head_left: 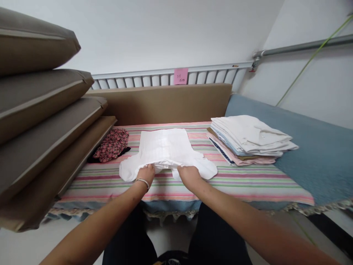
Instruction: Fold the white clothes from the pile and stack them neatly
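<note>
A white short-sleeved shirt (164, 145) lies spread on a striped cloth (234, 187), its neck end towards me and its sleeves out to both sides. My left hand (146, 174), with a bracelet at the wrist, is closed on the shirt's near edge left of the collar. On the other side of the collar, my right hand (189, 176) grips the same edge. Between the two hands the fabric is bunched, and a small label shows there. The fingertips are partly hidden by the cloth and the hands.
To the right sits a stack of folded clothes (248, 136), white on top. Brown cushions (52, 147) are piled high at the left, beside a pink patterned cloth (113, 143). A brown board-like cushion (165, 105) stands along the back before a radiator (138, 81).
</note>
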Demonstrator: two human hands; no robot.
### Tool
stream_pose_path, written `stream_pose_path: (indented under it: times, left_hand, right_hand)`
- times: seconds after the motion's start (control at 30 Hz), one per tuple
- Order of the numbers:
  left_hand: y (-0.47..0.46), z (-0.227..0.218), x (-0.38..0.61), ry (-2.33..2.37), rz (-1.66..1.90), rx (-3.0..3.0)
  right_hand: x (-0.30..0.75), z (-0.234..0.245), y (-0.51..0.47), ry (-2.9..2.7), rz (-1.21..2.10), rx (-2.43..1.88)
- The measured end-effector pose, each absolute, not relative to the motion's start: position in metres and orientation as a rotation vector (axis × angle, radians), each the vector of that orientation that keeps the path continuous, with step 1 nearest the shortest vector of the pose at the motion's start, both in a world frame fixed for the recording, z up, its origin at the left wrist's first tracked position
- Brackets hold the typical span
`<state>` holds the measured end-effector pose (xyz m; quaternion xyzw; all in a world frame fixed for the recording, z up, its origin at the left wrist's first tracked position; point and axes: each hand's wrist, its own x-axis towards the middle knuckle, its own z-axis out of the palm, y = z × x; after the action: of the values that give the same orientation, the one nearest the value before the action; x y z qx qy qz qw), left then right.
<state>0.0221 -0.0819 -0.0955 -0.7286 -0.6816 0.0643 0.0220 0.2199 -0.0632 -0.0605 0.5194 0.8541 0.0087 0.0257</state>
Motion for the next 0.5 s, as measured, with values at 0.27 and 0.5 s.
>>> stream_pose_path:
  times: [0.27,0.5]
  left_hand:
    - [-0.074,-0.074,0.023,-2.030,0.189,-2.343]
    - [-0.085,-0.078,0.028,-2.032,0.123,-2.352]
  right_hand:
    - [0.179,-0.088,-0.079,2.883,-0.383,1.446]
    - [0.116,-0.132,-0.048,2.606,-1.806,1.734]
